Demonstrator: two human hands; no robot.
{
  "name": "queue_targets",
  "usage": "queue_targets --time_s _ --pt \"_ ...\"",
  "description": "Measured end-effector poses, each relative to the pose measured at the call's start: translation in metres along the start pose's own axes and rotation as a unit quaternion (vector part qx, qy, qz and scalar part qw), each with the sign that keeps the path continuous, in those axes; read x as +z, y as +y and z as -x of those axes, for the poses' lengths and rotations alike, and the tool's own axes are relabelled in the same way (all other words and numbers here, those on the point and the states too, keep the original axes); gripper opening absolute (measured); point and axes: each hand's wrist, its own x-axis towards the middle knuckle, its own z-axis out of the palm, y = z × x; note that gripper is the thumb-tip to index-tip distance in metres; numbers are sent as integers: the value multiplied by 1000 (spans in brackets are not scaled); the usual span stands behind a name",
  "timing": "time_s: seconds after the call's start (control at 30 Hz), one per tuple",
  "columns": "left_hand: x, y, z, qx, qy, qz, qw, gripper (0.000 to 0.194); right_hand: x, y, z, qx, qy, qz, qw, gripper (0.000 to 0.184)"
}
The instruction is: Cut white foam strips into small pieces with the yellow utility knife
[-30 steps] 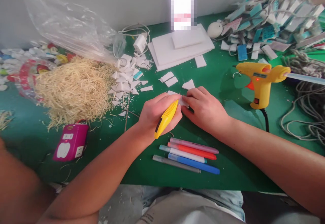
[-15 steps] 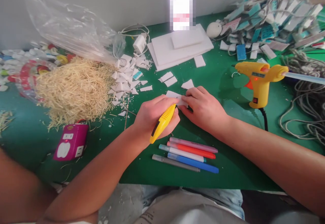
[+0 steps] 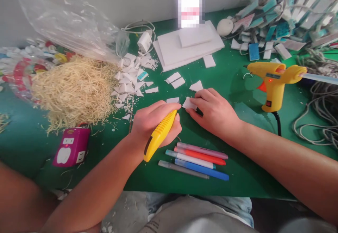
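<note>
My left hand [image 3: 150, 123] is closed around a yellow utility knife [image 3: 161, 134], its handle slanting down toward me; the blade is hidden behind my fingers. A small white foam-board piece [image 3: 189, 103] is pinched under the fingertips of my right hand [image 3: 215, 108], close to the table. Just beyond my left thumb lies another small white piece [image 3: 173, 100], apart from the one under my right hand. Farther off are two cut strips [image 3: 176, 80] and an angular offcut [image 3: 196, 86].
Several markers [image 3: 195, 160] lie nearest me on the green table [image 3: 237, 176]. A yellow glue gun [image 3: 274, 85] stands right, before tangled cord. Straw [image 3: 76, 92], white scraps [image 3: 129, 78] and a magenta power socket [image 3: 71, 146] are left. Stacked white boards [image 3: 190, 46] lie behind.
My left hand has drawn the knife back toward me and left, away from my right hand. A gap now separates the two white pieces that were together between my hands.
</note>
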Motion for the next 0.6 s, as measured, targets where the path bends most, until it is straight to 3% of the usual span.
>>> queue_targets --time_s 0.13,0.3,0.43,0.6 --pt "3 -13 -1 29 54 -54 997 28 -4 -1 0 -6 24 -5 1000 23" --pt "6 -18 2 -92 75 0 993 26 -8 -4 -3 1 31 25 999 30" --pt "9 -19 6 -136 57 1 989 28 -10 -3 -3 2 30 21 999 30" --pt "16 -25 9 -154 7 97 983 38 -12 -1 -1 9 -11 24 1000 28"
